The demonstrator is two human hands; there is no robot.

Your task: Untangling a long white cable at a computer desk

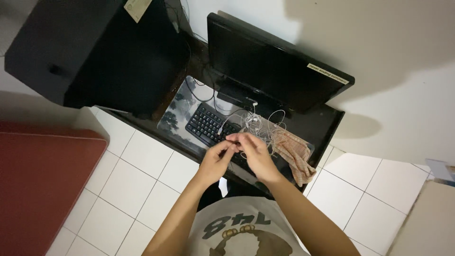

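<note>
While pinched by hands (239, 144), thin white cable (258, 124) tangled, looped.

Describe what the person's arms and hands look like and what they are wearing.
Both forearms are bare, with no sleeves reaching them. The left hand and right hand wear no gloves; no rings or watch are discernible. The person wears a light shirt with a dark printed graphic.

I see a black keyboard (207, 124) and black monitor (272, 66), thin white cables (258, 124), an orange-and-cream checked cloth (294, 152), a dark red mattress (40, 182), and white floor tiles (142, 180) with dark grout lines.
</note>
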